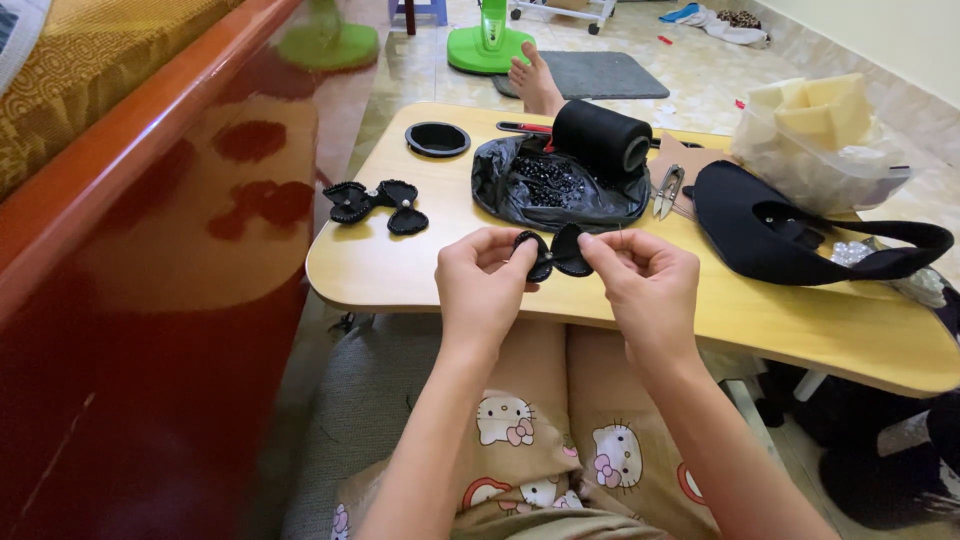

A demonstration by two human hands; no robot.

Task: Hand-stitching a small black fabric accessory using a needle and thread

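Left hand [482, 277] and right hand [643, 278]: both pinching one small black fabric bow [557, 252], held between them just above the near edge of the tabletop [400, 270]. Behind it: black bag of beads [555, 187], black roll [601, 137], snips [667, 190]. To the left: finished black bows [374, 203], round black lid [437, 138]. To the right: black strapped piece [790, 235].

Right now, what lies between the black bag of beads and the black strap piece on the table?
Small snips lie between the bag and the strap piece, seen in the head view.
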